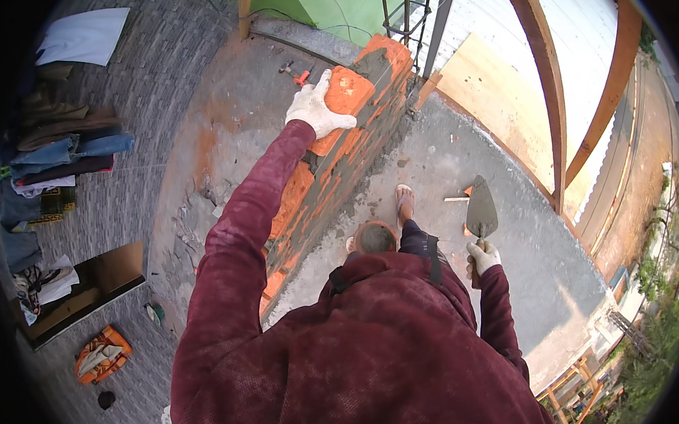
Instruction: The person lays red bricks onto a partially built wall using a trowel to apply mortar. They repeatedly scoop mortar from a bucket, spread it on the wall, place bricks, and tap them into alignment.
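My left hand [317, 109], in a white glove, grips an orange brick [348, 91] on top of the brick wall [337, 185], which has grey mortar in its joints. Low on my right, my right hand [483, 260], also gloved, is closed around the handle of a trowel [482, 205] with a grey-coated blade. Beside the wall, left of the brick, lies a small red-and-metal tool [296, 74]. A round bucket [376, 235] stands by my sandalled feet, partly hidden by my body.
Wooden beams [549, 92] curve above a pale ledge at the right. Vertical rebar [408, 22] rises past the wall's far end. A rough concrete slab [194, 153] runs left of the wall, beside a lower tiled floor [125, 180] with folded clothes [77, 151].
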